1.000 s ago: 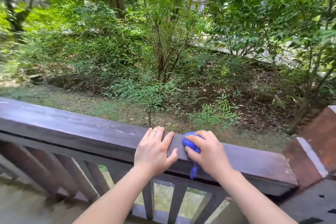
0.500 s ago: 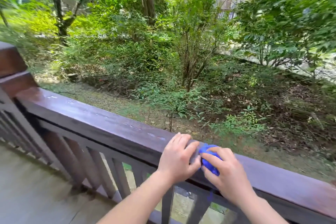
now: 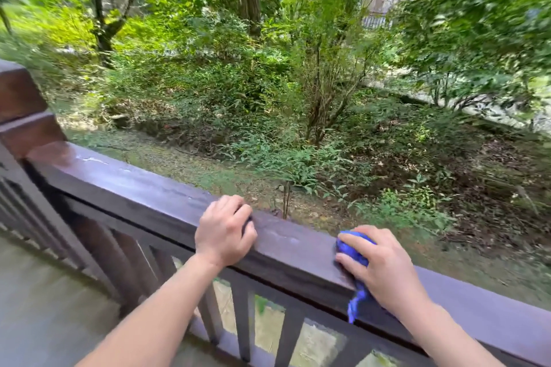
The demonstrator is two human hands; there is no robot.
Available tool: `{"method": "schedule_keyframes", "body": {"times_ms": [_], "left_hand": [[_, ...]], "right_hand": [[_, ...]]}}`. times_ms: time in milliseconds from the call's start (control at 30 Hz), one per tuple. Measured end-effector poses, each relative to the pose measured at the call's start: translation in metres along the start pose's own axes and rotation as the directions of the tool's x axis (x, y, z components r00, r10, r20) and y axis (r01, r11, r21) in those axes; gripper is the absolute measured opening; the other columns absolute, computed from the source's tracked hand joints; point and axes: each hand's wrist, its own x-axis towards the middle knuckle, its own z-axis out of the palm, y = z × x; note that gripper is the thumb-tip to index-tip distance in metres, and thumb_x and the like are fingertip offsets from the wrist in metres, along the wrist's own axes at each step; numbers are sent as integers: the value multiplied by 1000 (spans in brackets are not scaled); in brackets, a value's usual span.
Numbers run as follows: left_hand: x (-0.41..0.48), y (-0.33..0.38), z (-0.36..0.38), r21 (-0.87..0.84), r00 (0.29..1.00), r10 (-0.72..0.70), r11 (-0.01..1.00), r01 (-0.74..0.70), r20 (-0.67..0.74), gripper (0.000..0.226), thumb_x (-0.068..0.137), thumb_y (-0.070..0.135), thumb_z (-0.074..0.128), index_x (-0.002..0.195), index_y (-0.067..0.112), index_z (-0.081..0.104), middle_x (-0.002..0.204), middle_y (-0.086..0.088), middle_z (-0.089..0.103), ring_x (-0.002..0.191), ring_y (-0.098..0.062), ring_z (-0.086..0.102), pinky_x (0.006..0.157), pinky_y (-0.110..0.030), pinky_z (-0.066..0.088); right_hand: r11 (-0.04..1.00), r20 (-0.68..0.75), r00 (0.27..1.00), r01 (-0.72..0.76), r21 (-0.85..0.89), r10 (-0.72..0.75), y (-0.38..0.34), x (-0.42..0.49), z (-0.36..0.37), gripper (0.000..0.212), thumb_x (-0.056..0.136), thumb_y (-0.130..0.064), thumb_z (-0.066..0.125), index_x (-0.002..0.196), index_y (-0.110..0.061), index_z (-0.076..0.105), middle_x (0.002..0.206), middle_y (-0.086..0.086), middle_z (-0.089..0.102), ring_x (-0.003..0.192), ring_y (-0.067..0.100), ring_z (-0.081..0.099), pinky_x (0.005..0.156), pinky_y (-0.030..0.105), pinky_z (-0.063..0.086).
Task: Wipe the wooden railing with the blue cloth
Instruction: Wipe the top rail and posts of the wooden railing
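The wooden railing (image 3: pixel 143 188) is a broad, flat-topped beam of dark brown stained timber, smooth with a dull sheen and a few pale scuffs near its far left end, where it meets a squared post (image 3: pixel 21 104). Slim rectangular balusters (image 3: pixel 244 322) stand below it. The right hand (image 3: pixel 384 268) presses a bunched blue cloth (image 3: pixel 353 250) onto the rail's top on the right, fingers curled round the soft wad; a ragged tail of it hangs down the rail's near face. The left hand (image 3: pixel 223 232) sits well apart to the left, its fingers bent over the beam's far edge, gripping it. Beyond lie leafy shrubs (image 3: pixel 322 74); a grey deck floor (image 3: pixel 44 307) lies near left.
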Motion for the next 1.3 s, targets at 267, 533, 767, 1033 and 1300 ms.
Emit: {"method": "schedule_keyframes", "body": {"times_ms": [267, 533, 767, 1033, 1300], "left_hand": [[1, 0, -9, -10, 998, -7, 1000, 7, 60, 26, 82, 32, 46, 81, 13, 63, 86, -6, 60, 81, -32, 56, 68, -43, 45], [2, -1, -10, -11, 995, -16, 1000, 17, 98, 26, 82, 33, 46, 81, 14, 62, 86, -6, 59, 81, -31, 55, 67, -41, 45], [2, 0, -7, -6, 997, -14, 1000, 14, 75, 26, 81, 33, 45, 81, 14, 64, 87, -6, 61, 81, -32, 56, 67, -41, 46], [1, 2, -8, -13, 998, -30, 999, 31, 49, 26, 80, 31, 46, 84, 14, 65, 89, -5, 61, 82, -32, 57, 68, -42, 47], [2, 0, -5, -6, 998, -39, 999, 40, 55, 25, 80, 33, 47, 88, 15, 63, 93, -4, 59, 85, -31, 56, 70, -44, 48]], "right_hand": [[993, 13, 993, 117, 30, -117, -28, 1, 12, 22, 85, -30, 72, 105, -22, 72, 105, 5, 67, 90, 31, 58, 81, 41, 52], [987, 35, 989, 145, -71, -143, -46, 13, 8, 16, 78, -31, 67, 92, -25, 69, 83, 3, 62, 71, 28, 53, 60, 38, 52], [991, -240, 962, 127, -38, -132, -27, 28, -11, 41, 88, -32, 66, 124, -12, 63, 114, 12, 60, 104, 32, 52, 93, 42, 42], [970, 28, 989, 138, 200, -147, -24, 8, 5, 29, 82, -23, 72, 111, -21, 70, 110, -1, 66, 99, 22, 60, 87, 34, 51], [971, 80, 984, 141, 191, -159, -34, 22, 23, 24, 84, -36, 71, 104, -23, 71, 109, -3, 68, 100, 21, 60, 86, 34, 52]]}}
